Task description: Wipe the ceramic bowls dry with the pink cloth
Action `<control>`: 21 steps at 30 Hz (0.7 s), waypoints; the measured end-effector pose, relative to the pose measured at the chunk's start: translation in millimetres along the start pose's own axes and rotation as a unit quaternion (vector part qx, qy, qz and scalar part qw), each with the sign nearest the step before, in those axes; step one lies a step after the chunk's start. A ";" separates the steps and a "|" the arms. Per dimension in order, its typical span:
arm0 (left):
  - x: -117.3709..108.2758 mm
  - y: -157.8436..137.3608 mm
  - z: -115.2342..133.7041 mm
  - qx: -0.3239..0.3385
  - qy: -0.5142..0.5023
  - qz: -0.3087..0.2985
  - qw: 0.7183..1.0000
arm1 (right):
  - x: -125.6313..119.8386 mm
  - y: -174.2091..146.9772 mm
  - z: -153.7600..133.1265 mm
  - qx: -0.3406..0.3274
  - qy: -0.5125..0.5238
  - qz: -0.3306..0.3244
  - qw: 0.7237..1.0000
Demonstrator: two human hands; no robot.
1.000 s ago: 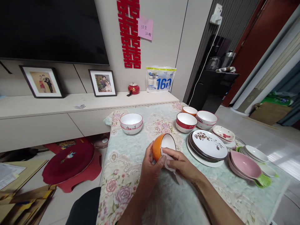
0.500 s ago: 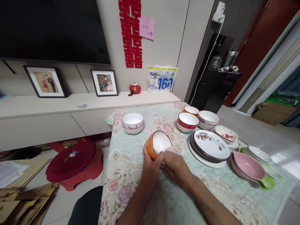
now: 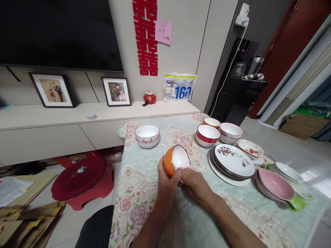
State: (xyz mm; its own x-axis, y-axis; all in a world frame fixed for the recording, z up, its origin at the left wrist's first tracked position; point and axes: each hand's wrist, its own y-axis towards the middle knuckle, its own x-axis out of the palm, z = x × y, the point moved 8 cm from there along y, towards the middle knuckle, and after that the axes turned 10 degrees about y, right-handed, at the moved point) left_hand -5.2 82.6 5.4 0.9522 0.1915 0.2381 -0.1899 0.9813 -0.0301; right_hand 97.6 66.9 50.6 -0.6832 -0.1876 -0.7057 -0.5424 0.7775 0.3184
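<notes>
Flowered tablecloth [image 3: 136, 217] before us; orange bowl [image 3: 176, 159] at centre, tilted, gripped by our left hand [image 3: 167, 184]. Right hand [image 3: 195, 181] curled at rim, contents unclear. Orange bowl looks unfinished; whether white bowls [image 3: 147, 136] at ten o'clock or plates [image 3: 234, 162] at three are done, we cannot tell.

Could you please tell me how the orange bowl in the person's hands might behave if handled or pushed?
The orange bowl looks like glazed ceramic, so it is probably stiff and could chip if knocked. Its shiny surface may be slippery, though the left hand supports its side. Its round wall suggests it might roll if laid sideways.
</notes>
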 end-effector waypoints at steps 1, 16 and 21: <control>1.6 -1.5 1.2 0.012 0.005 -0.004 1.000 | -0.7 -0.1 -2.8 -0.005 0.044 0.022 0.999; -0.5 1.3 -1.7 0.013 -0.026 0.007 1.000 | 3.8 1.3 -6.5 -0.028 0.043 0.047 0.998; -0.9 0.7 4.8 0.025 -0.004 0.004 1.000 | 3.7 4.7 -14.9 -0.040 0.124 0.021 0.991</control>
State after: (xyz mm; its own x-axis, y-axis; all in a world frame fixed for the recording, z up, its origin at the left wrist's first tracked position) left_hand -7.4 83.0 9.8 0.9489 0.1987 0.2451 -0.2093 0.9777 0.0174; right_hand 85.3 61.0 58.9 -0.7992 -0.3060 -0.5174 -0.5421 0.7388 0.4004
